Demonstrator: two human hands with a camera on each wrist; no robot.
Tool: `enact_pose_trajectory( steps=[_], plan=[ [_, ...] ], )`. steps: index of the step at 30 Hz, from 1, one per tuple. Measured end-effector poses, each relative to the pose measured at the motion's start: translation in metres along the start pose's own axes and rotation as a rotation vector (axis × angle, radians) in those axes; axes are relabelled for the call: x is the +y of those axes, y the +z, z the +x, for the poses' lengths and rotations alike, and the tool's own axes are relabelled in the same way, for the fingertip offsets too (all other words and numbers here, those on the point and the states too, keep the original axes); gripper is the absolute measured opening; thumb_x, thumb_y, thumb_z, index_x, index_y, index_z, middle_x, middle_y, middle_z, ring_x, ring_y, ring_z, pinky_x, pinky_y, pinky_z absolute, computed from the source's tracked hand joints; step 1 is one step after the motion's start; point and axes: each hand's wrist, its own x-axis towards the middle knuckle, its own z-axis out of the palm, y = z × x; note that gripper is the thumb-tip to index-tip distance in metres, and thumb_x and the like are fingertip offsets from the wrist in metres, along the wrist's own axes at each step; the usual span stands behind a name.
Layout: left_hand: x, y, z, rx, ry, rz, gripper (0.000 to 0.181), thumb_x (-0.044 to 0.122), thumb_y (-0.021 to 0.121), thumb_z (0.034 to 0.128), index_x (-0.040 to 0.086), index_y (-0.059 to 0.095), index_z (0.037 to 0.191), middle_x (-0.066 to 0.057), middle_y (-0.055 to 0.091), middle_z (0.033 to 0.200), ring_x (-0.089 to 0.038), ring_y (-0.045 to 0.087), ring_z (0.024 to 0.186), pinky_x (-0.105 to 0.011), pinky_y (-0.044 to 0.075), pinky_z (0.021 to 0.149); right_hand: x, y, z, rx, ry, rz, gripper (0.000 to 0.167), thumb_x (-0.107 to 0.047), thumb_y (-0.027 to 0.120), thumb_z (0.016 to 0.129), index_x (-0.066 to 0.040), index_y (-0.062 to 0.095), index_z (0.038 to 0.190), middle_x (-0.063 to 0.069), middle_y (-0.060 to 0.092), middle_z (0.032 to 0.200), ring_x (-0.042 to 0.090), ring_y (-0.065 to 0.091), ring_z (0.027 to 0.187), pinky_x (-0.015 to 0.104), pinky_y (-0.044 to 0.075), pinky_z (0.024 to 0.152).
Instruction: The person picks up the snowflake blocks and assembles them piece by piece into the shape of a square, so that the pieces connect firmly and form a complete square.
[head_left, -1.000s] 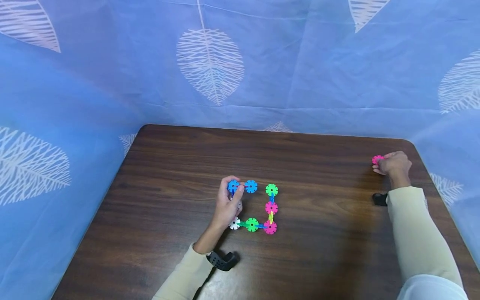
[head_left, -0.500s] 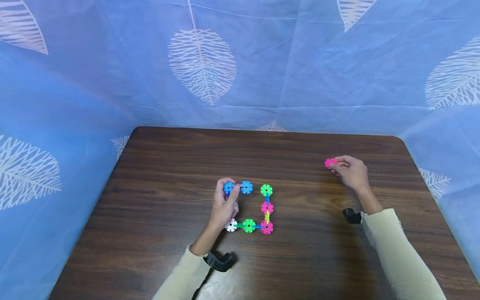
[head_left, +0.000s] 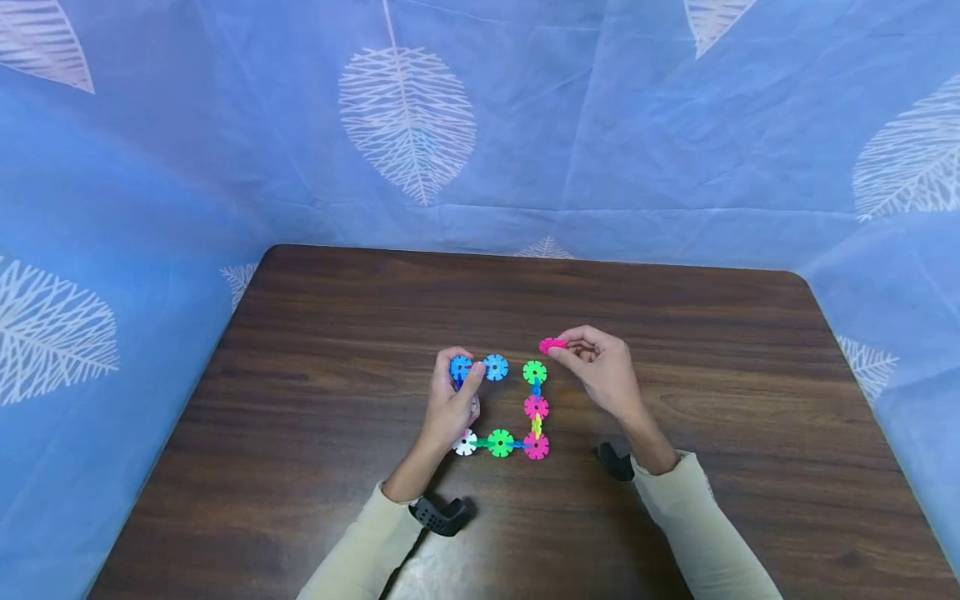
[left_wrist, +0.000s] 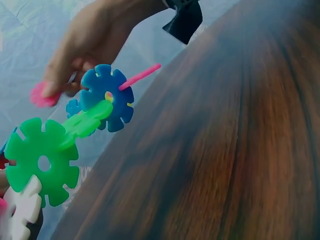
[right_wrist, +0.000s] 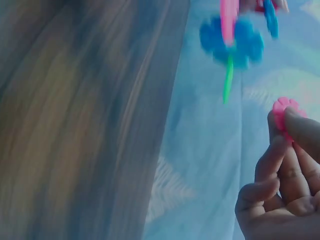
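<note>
My left hand [head_left: 448,407] grips the left side of a chain of notched, flower-shaped plastic discs joined into an open square. A blue disc [head_left: 496,367] ends its top side, and a green disc [head_left: 535,372] tops its right side; a gap lies between them. Along the bottom run a white disc [head_left: 465,442], another green disc [head_left: 500,442] and a pink corner disc [head_left: 536,446]. The discs under my left fingers are partly hidden. Between thumb and fingertips my right hand [head_left: 606,375] pinches a loose pink disc [head_left: 552,343], just above and right of the green end, apart from the chain.
A dark wood-grain table [head_left: 360,300] lies beneath both hands. Blue cloth [head_left: 525,125] with white leaf prints hangs behind it and at both sides. Each wrist wears a black strap with a camera, such as the left wrist strap [head_left: 441,515].
My right hand has carried the pink disc leftward from the table's far right to beside the chain's top opening. The left hand keeps its hold on the chain in nearly the same place.
</note>
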Motion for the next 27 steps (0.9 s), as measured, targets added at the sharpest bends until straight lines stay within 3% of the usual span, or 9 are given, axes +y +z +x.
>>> enact_pose_trajectory(
  steps=[3, 6, 16, 23, 27],
  plan=[
    [0.001, 0.002, 0.000, 0.004, 0.005, 0.011, 0.027, 0.014, 0.047, 0.0998, -0.001, 0.032, 0.116, -0.002, 0.051, 0.069, -0.001, 0.031, 0.033, -0.017, 0.024, 0.032, -0.004, 0.014, -0.002, -0.004, -0.038, -0.044, 0.015, -0.023, 0.071, 0.085, -0.011, 0.070, 0.094, 0.007, 0.069, 0.080, 0.011, 0.037, 0.053, 0.022, 0.031, 0.045],
    [0.002, 0.003, -0.001, 0.011, 0.007, 0.018, 0.025, 0.012, 0.047, 0.0995, -0.001, 0.032, 0.115, -0.008, 0.054, 0.076, -0.001, 0.031, 0.033, -0.018, 0.024, 0.031, -0.005, 0.024, -0.005, -0.006, -0.054, -0.056, 0.013, -0.024, 0.072, 0.084, -0.013, 0.070, 0.091, 0.003, 0.070, 0.078, 0.011, 0.038, 0.054, 0.023, 0.030, 0.047],
    [0.000, 0.002, -0.005, -0.013, -0.019, 0.011, 0.030, 0.014, 0.047, 0.1001, -0.004, 0.030, 0.117, -0.003, 0.053, 0.076, -0.001, 0.031, 0.034, -0.018, 0.024, 0.031, -0.011, 0.033, -0.010, -0.018, -0.086, -0.163, 0.008, -0.020, 0.075, 0.081, -0.016, 0.071, 0.086, -0.001, 0.072, 0.081, 0.007, 0.055, 0.069, 0.022, 0.042, 0.062],
    [-0.002, 0.002, -0.005, -0.023, -0.045, 0.025, 0.032, 0.015, 0.047, 0.1002, -0.005, 0.030, 0.117, -0.001, 0.057, 0.077, -0.001, 0.031, 0.033, -0.017, 0.024, 0.031, -0.009, 0.039, -0.014, -0.013, -0.104, -0.183, 0.006, -0.017, 0.075, 0.081, -0.015, 0.072, 0.086, -0.001, 0.073, 0.080, 0.016, 0.042, 0.053, 0.019, 0.036, 0.050],
    [-0.003, 0.002, -0.007, -0.050, -0.036, 0.032, 0.032, 0.016, 0.046, 0.1004, -0.005, 0.029, 0.117, 0.004, 0.047, 0.062, -0.002, 0.030, 0.033, -0.017, 0.023, 0.032, -0.006, 0.043, -0.019, 0.023, -0.134, -0.190, 0.006, -0.016, 0.076, 0.080, -0.016, 0.072, 0.085, -0.002, 0.073, 0.081, 0.015, 0.041, 0.053, 0.021, 0.038, 0.049]
  ],
)
